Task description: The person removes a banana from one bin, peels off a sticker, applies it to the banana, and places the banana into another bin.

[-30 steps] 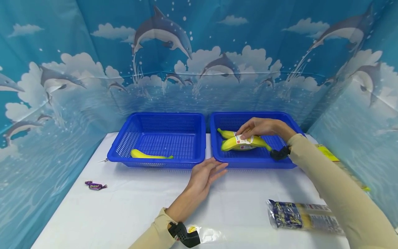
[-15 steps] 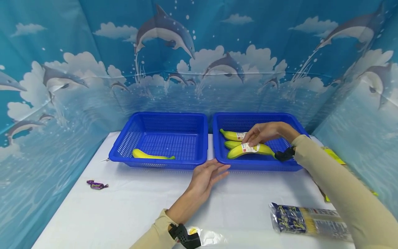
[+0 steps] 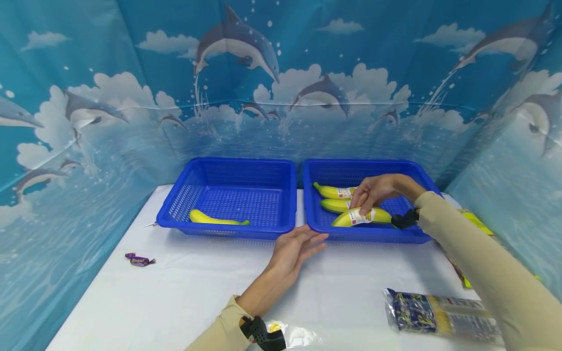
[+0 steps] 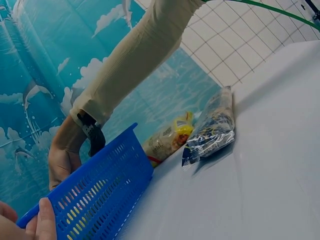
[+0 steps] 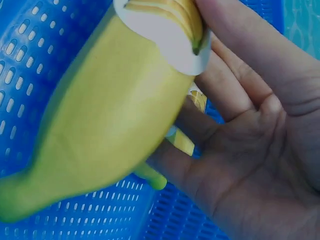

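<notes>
In the head view my right hand (image 3: 373, 192) pinches a yellow banana (image 3: 347, 219) with a white label. It is low inside the right blue basket (image 3: 377, 235), along the front wall. Behind it in that basket lie a second banana (image 3: 334, 205) and a third banana (image 3: 335, 191), partly covered by the hand. The right wrist view shows the held banana (image 5: 115, 100) close up, thumb on its label. My left hand (image 3: 290, 248) touches the right basket's front left corner with fairly straight fingers; in the left wrist view, fingers (image 4: 46, 220) rest against its outer wall.
A left blue basket (image 3: 228, 233) holds one banana (image 3: 215, 218). A purple-wrapped candy (image 3: 139, 261) lies at left on the white table. At right are a packet of noodles (image 3: 439, 314) and a yellow-topped packet (image 4: 170, 137). A clear wrapper (image 3: 303, 335) lies near the left wrist.
My right hand has lowered the banana toward the front of the right basket, uncovering more of the bananas behind. The left hand stays at the basket corner; the view has shifted slightly.
</notes>
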Available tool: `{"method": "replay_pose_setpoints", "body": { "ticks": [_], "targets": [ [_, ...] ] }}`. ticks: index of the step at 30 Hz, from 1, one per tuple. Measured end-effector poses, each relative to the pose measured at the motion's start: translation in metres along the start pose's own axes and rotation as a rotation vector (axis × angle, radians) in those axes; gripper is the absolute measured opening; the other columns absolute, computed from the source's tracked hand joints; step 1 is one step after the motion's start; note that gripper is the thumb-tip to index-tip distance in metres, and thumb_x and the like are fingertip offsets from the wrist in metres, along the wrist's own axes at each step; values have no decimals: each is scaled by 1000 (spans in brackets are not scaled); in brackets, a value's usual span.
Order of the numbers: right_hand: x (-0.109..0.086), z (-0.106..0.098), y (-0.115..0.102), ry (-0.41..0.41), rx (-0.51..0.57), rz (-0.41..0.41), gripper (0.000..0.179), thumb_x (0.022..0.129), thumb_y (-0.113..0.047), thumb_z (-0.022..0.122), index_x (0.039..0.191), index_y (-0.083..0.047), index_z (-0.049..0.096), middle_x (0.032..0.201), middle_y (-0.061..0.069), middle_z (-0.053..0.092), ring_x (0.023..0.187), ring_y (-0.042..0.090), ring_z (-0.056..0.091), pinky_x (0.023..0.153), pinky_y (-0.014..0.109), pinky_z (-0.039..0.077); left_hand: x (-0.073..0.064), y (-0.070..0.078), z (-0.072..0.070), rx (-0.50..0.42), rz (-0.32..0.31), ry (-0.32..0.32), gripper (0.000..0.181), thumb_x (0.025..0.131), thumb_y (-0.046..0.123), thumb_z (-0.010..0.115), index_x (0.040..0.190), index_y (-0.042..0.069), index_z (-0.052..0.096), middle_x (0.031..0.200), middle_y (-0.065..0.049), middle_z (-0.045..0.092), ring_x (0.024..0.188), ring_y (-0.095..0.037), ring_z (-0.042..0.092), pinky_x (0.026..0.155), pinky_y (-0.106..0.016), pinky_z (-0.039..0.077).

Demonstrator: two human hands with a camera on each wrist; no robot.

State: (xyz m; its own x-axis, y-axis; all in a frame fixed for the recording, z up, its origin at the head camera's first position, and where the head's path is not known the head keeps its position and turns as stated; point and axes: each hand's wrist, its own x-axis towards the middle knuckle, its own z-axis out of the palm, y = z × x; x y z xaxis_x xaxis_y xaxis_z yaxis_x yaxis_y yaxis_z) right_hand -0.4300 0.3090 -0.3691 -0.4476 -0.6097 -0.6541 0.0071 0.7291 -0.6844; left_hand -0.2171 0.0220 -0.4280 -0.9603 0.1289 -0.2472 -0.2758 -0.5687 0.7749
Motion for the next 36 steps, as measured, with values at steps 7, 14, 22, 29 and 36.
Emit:
{"method": "replay_pose_setpoints", "body": {
  "ticks": [7,14,22,29,36],
  "targets": [
    [-1,0,4,-8,-20,4,41,100,-8,78,138,4,69,119,4,79,83,5,60,78,26,51,1,0,0,4,-8,2,28,106,-3,55,134,-10,54,115,-20,71,114,-34,76,98,-41,62],
    [-1,1,4,-25,-22,3,41,100,-7,77,138,7,68,152,22,60,137,30,63,109,42,57,2,1,-1,8,-8,2,28,106,-3,56,133,-9,55,115,-20,72,117,-36,75,98,-41,63],
    [-8,0,0,23,-22,-10,36,102,-10,75,135,3,72,149,19,64,133,30,66,109,46,57,-1,6,-4,-42,-31,-34,43,109,-4,51,149,-16,46,129,-31,69,124,-40,71,102,-41,60],
    [-27,-1,-5,131,-8,-27,32,105,-15,72,132,2,74,139,18,71,132,37,67,109,53,56,-5,12,-7,-52,-58,-73,45,109,-6,49,152,-18,44,135,-36,65,129,-43,67,105,-42,58],
    [-47,9,-14,301,-26,-53,35,103,-20,76,128,4,74,128,21,75,119,41,73,103,55,59,-21,27,-18,173,-94,-200,34,105,-3,58,137,-15,60,136,-34,66,128,-41,69,107,-43,57]
  ]
}}
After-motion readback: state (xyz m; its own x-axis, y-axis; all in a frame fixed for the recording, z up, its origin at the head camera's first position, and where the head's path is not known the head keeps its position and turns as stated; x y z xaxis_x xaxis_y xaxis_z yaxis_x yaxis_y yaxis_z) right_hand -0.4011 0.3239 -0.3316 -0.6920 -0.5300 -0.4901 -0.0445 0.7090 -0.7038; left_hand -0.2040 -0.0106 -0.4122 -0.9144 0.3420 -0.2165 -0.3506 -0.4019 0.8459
